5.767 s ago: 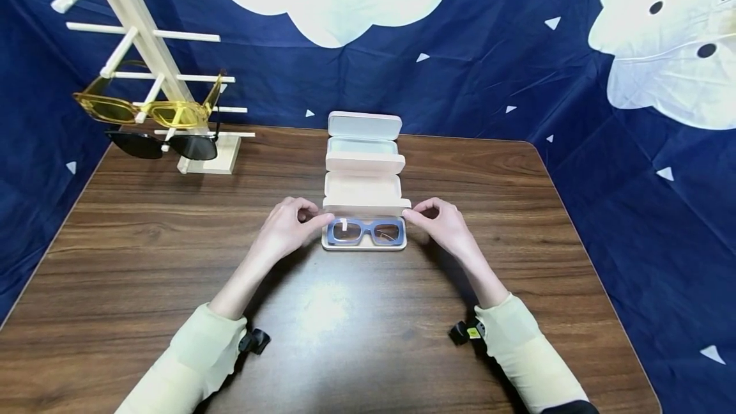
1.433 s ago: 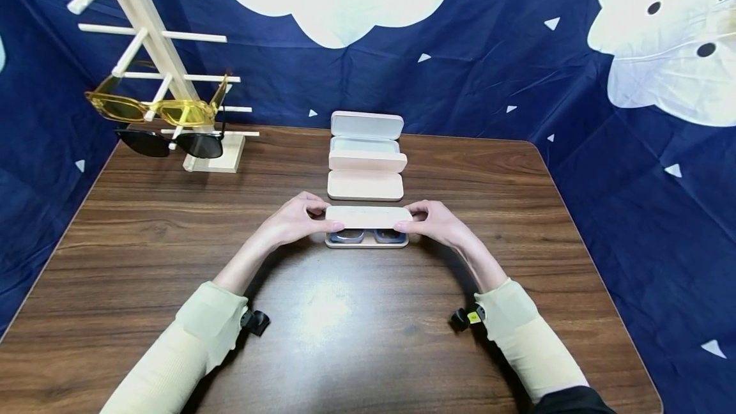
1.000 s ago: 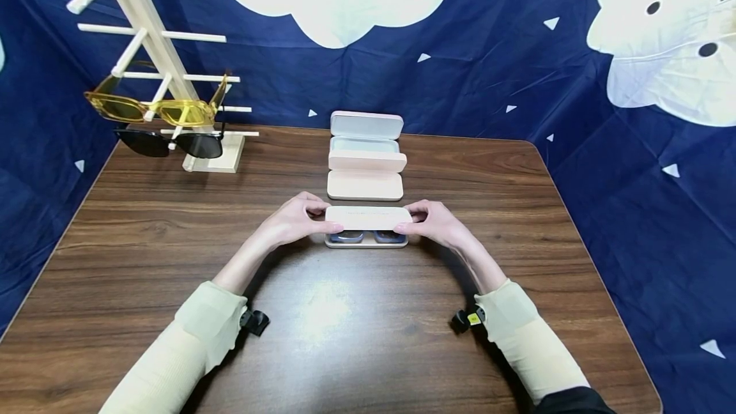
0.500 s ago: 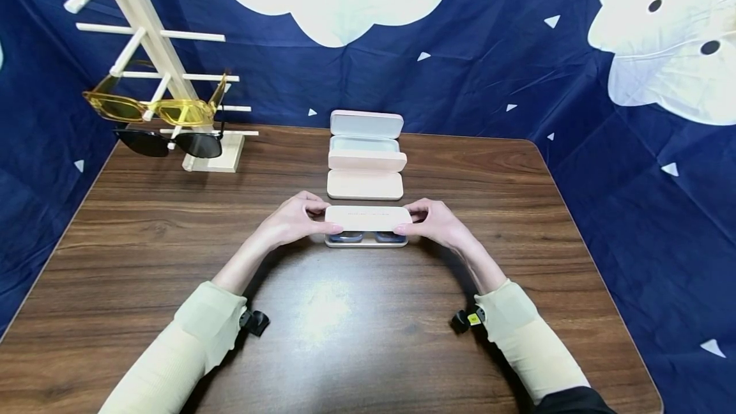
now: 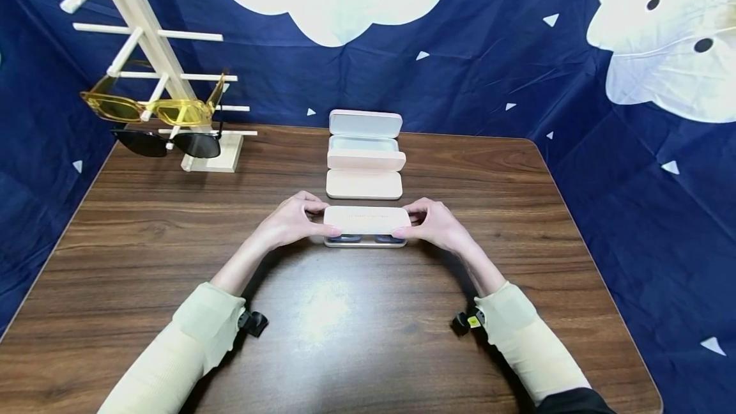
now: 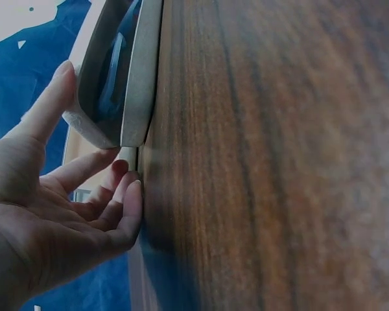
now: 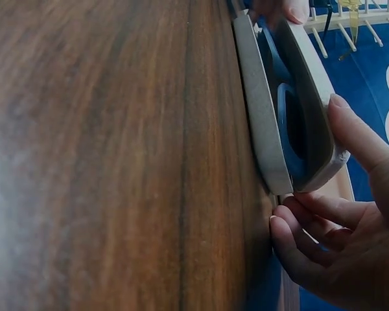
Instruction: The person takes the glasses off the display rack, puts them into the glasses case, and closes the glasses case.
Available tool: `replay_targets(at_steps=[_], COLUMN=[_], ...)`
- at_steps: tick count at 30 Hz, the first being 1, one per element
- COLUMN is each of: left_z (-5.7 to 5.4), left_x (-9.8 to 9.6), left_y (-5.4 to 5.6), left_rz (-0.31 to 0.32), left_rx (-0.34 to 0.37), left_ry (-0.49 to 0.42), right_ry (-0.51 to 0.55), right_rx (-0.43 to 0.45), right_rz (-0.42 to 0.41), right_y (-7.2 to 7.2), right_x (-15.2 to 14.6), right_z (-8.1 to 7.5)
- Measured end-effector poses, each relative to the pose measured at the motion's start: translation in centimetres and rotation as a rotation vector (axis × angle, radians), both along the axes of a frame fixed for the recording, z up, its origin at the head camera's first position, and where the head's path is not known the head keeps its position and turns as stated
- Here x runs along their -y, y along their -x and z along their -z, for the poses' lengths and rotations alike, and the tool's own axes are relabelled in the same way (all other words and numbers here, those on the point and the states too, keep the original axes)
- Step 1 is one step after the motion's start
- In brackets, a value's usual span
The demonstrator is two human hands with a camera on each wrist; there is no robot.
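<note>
A pale pink glasses case (image 5: 367, 220) lies on the table with its lid partly lowered. Blue-framed glasses (image 7: 290, 126) rest inside, showing only through the front gap in the head view. My left hand (image 5: 296, 217) holds the case's left end, thumb on the lid and index finger at the hinge side, as the left wrist view shows. At the other end my right hand (image 5: 432, 222) grips it the same way, thumb on the lid's edge. In the right wrist view the other fingers are curled near the tabletop behind the case.
Behind it stand two more open cases, one with a pale inside (image 5: 365, 125) and a pink lid section (image 5: 365, 184) nearest. A wooden rack (image 5: 151, 30) at the back left bears yellow sunglasses (image 5: 184, 112) and black sunglasses (image 5: 197, 144). Blue cloth (image 5: 471, 82) hangs behind the table.
The lid has swung from standing upright to down over the blue glasses, both hands moving with it. Over the last second the front gap has narrowed further.
</note>
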State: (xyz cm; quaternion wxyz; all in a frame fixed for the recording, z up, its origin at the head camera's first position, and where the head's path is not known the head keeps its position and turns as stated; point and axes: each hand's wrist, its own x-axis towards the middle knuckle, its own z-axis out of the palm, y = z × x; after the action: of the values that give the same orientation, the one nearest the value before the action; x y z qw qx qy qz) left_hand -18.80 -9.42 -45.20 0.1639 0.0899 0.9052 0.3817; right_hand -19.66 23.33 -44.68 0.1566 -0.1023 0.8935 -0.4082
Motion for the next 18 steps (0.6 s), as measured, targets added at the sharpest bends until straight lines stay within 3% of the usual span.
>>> replay_targets(at_steps=[8,18], left_z=[0.18,0.07], left_x=[-0.24,-0.77], left_y=[-0.18,-0.66], left_rz=[0.022,0.043], left_rx=[-0.080,-0.064], left_ry=[0.032,0.091], right_ry=[-0.076,-0.165], right_rx=[-0.097,-0.173], right_rz=[0.003,-0.036], right_y=[-0.35,-0.82], right_x=[0.02,0.47], right_z=[0.43,0.67])
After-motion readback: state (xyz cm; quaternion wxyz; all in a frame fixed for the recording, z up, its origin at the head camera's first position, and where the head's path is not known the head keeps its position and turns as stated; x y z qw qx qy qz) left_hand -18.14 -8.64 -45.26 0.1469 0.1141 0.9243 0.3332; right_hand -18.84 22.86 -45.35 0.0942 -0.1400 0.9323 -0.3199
